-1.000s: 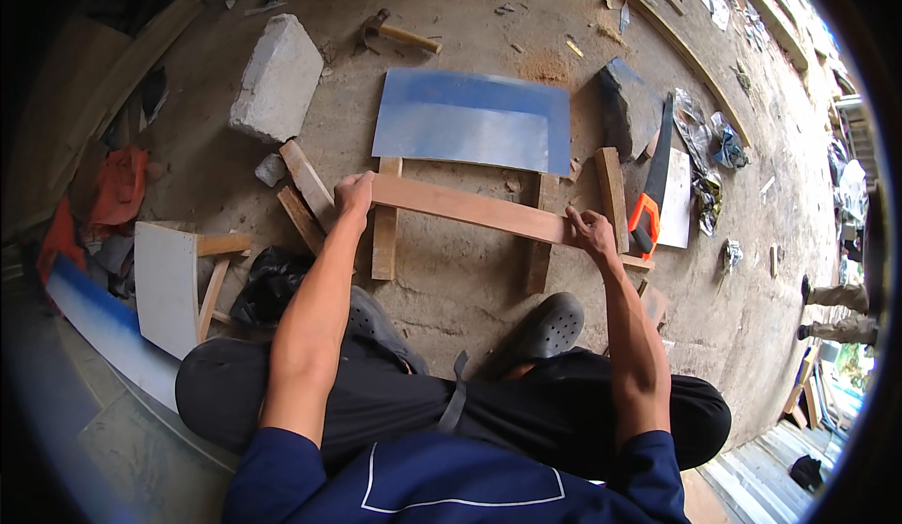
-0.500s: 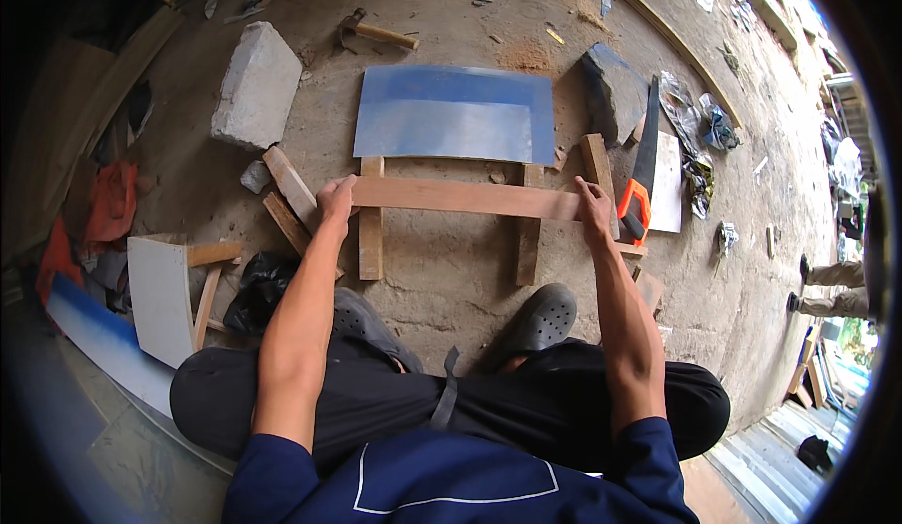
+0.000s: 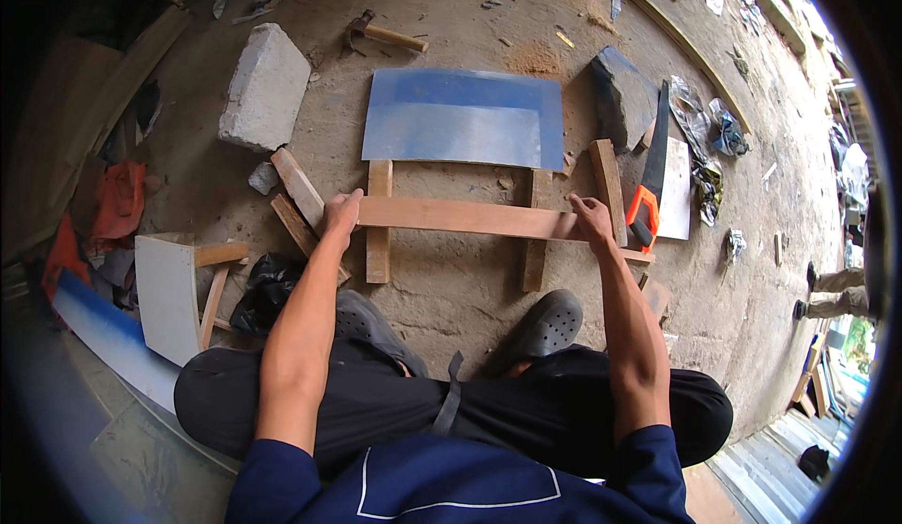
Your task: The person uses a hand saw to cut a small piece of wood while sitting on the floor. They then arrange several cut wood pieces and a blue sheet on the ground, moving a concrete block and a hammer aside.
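Note:
A reddish-brown wooden plank (image 3: 460,218) lies crosswise before me, its ends in my two hands. My left hand (image 3: 342,214) is closed on its left end, the fingers pressed together there. On the other end, my right hand (image 3: 592,219) grips with thumb and fingers. The plank passes over two wooden strips, a left strip (image 3: 379,259) and a right strip (image 3: 535,265); whether it touches them I cannot tell. Both strips reach to the near edge of a blue and pale-grey flat panel (image 3: 460,115).
A handsaw (image 3: 645,206) with an orange and black handle leans at right near a dark stone block (image 3: 620,96). A grey concrete block (image 3: 265,87) and a hammer (image 3: 390,37) lie farther off. At left sits a white-sided wooden piece (image 3: 169,284). Another person's legs (image 3: 836,294) show far right.
The plank and both my hands have come slightly nearer to me, away from the panel. My whole view has shifted a little. Both hands keep their grip.

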Tool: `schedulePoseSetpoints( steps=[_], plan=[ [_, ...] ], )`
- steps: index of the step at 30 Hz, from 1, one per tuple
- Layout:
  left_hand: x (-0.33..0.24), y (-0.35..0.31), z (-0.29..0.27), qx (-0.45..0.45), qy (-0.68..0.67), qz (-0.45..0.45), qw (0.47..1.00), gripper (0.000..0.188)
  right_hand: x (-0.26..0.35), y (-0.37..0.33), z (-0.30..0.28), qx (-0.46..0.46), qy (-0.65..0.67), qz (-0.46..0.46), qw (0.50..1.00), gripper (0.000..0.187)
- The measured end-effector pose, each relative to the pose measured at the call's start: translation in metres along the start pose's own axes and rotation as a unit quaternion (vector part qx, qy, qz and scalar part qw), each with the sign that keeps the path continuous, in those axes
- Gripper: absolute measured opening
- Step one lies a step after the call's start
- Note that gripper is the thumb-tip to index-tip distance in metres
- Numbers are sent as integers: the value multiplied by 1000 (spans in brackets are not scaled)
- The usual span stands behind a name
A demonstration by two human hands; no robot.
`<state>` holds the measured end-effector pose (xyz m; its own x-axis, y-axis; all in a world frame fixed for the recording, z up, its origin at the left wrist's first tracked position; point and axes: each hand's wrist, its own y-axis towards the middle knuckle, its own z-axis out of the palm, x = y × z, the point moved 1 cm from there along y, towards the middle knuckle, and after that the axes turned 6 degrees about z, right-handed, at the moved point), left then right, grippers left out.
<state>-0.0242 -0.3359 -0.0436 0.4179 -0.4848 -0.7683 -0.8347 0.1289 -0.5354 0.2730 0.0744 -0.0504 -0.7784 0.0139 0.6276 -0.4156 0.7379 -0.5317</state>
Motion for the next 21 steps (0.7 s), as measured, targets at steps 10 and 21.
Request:
schedulePoseSetpoints(
  steps=[10, 21],
  plan=[
    [-12, -10, -2, 39, -3, -38, 998, 27, 10, -8, -5, 11, -66, 27, 997, 61],
    [-15, -16, 2, 43, -48, -38, 997, 27, 4, -6, -6, -1, -95, -61, 994, 59]
  ],
)
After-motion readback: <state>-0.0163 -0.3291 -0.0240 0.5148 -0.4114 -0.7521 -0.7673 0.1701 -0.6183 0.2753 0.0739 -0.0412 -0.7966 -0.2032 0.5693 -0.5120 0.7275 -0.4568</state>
